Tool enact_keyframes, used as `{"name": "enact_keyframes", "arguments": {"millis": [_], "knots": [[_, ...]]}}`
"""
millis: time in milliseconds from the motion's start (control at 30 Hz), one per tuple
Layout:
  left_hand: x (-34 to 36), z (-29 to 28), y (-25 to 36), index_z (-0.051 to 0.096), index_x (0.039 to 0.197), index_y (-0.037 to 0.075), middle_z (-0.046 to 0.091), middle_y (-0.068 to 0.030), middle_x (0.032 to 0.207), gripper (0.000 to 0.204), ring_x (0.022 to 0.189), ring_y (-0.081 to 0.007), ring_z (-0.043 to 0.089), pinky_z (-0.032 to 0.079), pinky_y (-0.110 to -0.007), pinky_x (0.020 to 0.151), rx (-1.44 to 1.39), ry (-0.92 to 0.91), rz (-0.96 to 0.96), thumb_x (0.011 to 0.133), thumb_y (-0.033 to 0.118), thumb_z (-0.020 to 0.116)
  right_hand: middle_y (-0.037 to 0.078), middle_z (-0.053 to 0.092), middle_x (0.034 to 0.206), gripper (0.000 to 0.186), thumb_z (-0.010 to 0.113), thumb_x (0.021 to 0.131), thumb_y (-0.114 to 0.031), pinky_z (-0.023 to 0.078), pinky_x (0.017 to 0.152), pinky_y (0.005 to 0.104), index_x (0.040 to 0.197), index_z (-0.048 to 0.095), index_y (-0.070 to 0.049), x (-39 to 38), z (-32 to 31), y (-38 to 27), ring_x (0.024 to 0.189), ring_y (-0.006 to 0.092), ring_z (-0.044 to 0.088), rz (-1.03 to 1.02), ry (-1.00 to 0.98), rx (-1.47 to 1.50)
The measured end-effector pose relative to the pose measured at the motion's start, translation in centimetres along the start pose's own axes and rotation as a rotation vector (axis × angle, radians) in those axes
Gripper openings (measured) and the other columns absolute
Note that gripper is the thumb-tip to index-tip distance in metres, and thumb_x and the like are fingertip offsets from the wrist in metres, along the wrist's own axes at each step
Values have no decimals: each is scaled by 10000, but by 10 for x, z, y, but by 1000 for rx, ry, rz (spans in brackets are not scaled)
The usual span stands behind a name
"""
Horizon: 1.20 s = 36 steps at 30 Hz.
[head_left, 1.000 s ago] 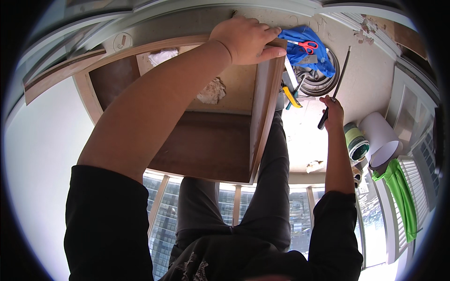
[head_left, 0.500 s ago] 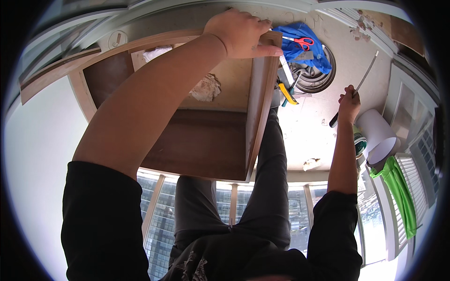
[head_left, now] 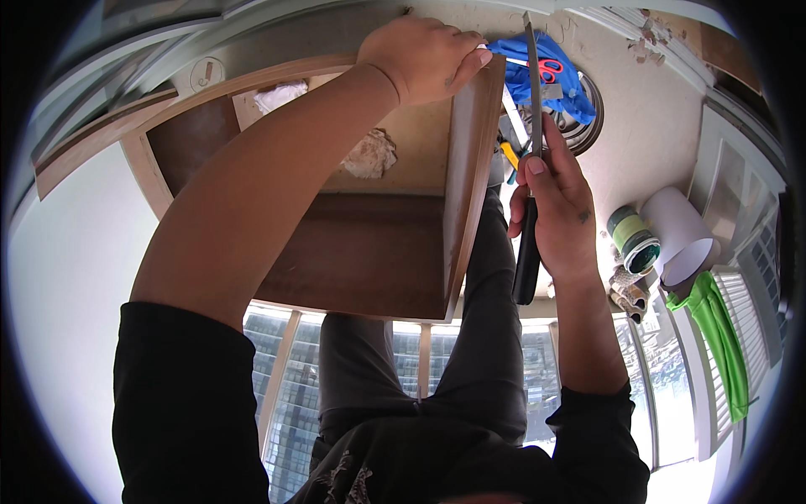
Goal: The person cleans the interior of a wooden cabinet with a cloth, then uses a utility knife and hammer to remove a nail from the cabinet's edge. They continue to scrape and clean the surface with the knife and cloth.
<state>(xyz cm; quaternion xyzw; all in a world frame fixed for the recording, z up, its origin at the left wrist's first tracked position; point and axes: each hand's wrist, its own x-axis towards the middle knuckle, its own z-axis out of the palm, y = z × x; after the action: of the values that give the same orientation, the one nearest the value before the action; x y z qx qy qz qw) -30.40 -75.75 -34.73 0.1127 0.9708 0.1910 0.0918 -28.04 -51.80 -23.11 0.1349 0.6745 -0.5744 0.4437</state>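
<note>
My left hand (head_left: 424, 63) is closed over the upper right corner of a brown wooden box frame (head_left: 361, 256), its thumb lying along the rim. The frame stands tilted in front of my legs. In my right hand (head_left: 564, 206), just right of the frame's side board, is a long, flat steel tool with a black handle (head_left: 526, 265), which looks like a file. Its narrow blade points away from me, with my thumb and fingers around the base of the blade and the handle's top. The blade tip is apart from the wood.
Beyond the frame lie a blue plastic bag (head_left: 525, 88), red-handled scissors (head_left: 550, 70) and a yellow-handled tool (head_left: 510, 154). At right stand a green-labelled can (head_left: 631, 237), a white paper roll (head_left: 672, 227) and a bright green cloth (head_left: 718, 340). A crumpled rag (head_left: 371, 154) shows inside the frame.
My right hand has swung left and closer, bringing the file from the far right to beside the frame. The can at right has come into fuller view. My left hand keeps its hold.
</note>
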Motion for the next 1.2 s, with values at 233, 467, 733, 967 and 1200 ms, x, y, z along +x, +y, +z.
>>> {"name": "enact_keyframes", "arguments": {"millis": [233,467,733,967,1200], "knots": [[-5,2,-3,750,1094,152,711,-9,819,248,763,-219,686,557,-363,675,-29,218,159,996,342,625,18,542,867,551,483,1084,-176,505,431,239,1598,315,-66,-1,14,-9,568,68,554,24,-1,-66],[-4,1,-4,752,1092,136,714,4,821,247,769,-200,691,562,-349,677,-24,285,230,996,328,630,19,541,862,544,474,1088,-164,498,422,232,1599,312,-69,0,16,-19,537,65,544,67,-2,-95],[-4,1,-5,734,1021,105,704,-32,797,238,738,-230,680,546,-365,666,-22,309,269,977,320,642,20,530,857,537,473,1087,-155,494,417,234,1594,322,-63,0,19,-24,517,67,541,38,3,-118],[-4,-9,-4,689,934,48,702,-77,782,233,702,-247,675,525,-380,656,-16,325,315,961,270,622,11,518,813,546,457,1079,-136,489,421,231,1598,308,-54,3,23,-23,505,64,535,66,5,-181],[-3,-9,-2,683,933,51,692,-71,763,238,698,-248,676,523,-391,647,13,310,309,966,276,615,6,519,807,545,436,1069,-113,492,424,233,1598,315,-62,6,32,-19,500,63,529,45,30,-249]]}}
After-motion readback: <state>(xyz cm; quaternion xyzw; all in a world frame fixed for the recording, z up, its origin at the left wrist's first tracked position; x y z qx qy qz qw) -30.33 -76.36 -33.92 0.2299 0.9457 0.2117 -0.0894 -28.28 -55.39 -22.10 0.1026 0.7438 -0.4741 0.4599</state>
